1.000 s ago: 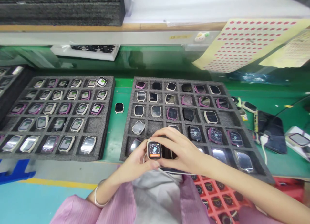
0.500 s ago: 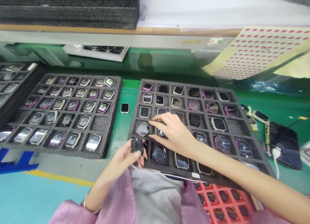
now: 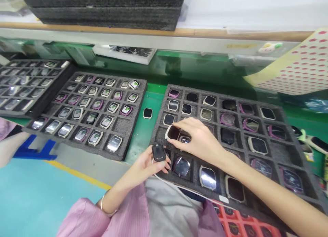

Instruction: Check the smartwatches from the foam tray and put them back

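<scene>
Right hand pinches 1 watch, left hand 1 black block, both at the left end of the foam tray.

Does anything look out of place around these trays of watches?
Yes: one watch lies alone on the green table, between the middle tray and the right tray, in no slot. Another watch, in the middle tray's far right corner, sits askew, unlike its neighbours.

Before you, a first tray, watches in its compartments; leftward, a second tray. Between them, on your bench, a loose watch. Behind, a shelf.
</scene>
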### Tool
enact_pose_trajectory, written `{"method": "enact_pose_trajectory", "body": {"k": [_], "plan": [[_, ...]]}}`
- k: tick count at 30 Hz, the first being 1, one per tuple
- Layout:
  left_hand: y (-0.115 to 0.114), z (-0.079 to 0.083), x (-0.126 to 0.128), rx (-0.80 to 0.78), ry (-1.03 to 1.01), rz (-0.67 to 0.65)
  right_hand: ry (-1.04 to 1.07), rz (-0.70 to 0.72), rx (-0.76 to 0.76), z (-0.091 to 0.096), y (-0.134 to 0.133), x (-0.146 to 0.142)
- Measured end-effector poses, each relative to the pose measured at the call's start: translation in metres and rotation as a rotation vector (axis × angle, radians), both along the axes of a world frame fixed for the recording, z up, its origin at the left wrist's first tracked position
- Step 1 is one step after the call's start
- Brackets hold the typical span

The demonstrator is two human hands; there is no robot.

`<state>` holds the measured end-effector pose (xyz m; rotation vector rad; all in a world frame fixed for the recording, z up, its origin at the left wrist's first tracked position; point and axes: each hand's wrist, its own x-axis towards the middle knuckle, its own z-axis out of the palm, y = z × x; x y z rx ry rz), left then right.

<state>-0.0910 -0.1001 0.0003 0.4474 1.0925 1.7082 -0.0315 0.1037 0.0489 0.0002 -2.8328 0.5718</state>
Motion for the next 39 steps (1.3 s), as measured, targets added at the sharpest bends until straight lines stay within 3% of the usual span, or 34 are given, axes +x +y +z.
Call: {"method": "enact_pose_trajectory", "body": {"k": [3, 7, 23, 27, 30, 33, 39], "plan": [[0.003, 0.002, -0.003, 0.008, 0.01, -0.023, 0.034, 0.171, -0.193, 0.006, -0.003, 0.017], [0.006, 0.005, -0.002, -0.043, 0.106, -0.033, -0.054, 0.302, -0.114, 0.002, -0.02, 0.03], [0.007, 0.006, 0.003, -0.132, 0.218, -0.026, 0.123, 0.266, 0.002, 0.002, -0.036, 0.036], [0.009, 0.007, 0.003, -0.139, 0.281, -0.025, 0.076, 0.263, 0.038, 0.0, -0.038, 0.033], [0.011, 0.005, 0.004, -0.143, 0.218, -0.039, 0.002, 0.275, 0.052, -0.002, -0.037, 0.03], [0.012, 0.003, 0.005, -0.144, 0.133, -0.042, -0.027, 0.281, 0.041, -0.004, -0.035, 0.029], [0.01, 0.005, 0.005, -0.12, 0.212, 0.014, -0.008, 0.245, -0.079, -0.013, -0.038, 0.035]]}}
